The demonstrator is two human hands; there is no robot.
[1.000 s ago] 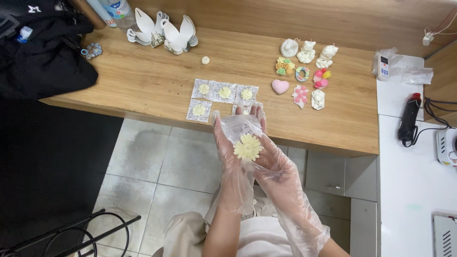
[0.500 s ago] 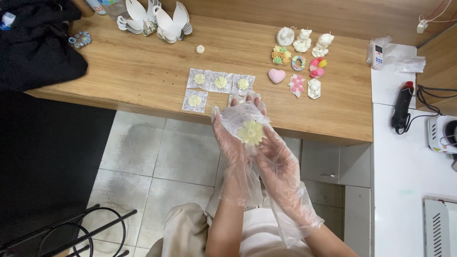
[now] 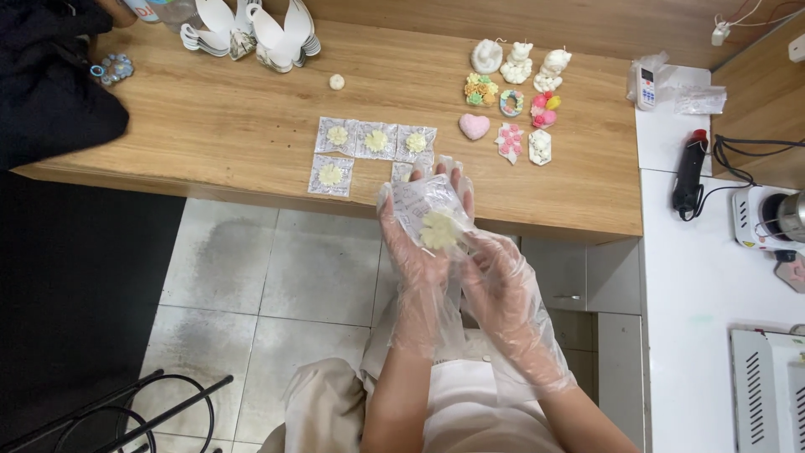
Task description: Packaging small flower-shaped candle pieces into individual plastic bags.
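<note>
Both hands wear loose clear plastic gloves. My left hand (image 3: 417,243) lies palm up just in front of the wooden table's edge, holding a small clear bag (image 3: 423,200) with a pale yellow flower-shaped piece (image 3: 438,231) on it. My right hand (image 3: 495,273) touches the flower piece and bag from the right side. On the table (image 3: 210,126) right above my hands lie several clear bags, each with a yellow flower piece (image 3: 375,140) inside.
Small moulded figures, white, pink heart (image 3: 474,126) and coloured ones, sit at the table's right. White wing-shaped pieces (image 3: 251,29) stand at the back left beside a black cloth (image 3: 50,92). A white counter with a black tool (image 3: 689,168) and cable lies to the right. A black wire rack (image 3: 117,419) stands on the tiled floor.
My hands with the bag and flower piece have moved up closer to the table edge; my right hand has closed in on the flower piece.
</note>
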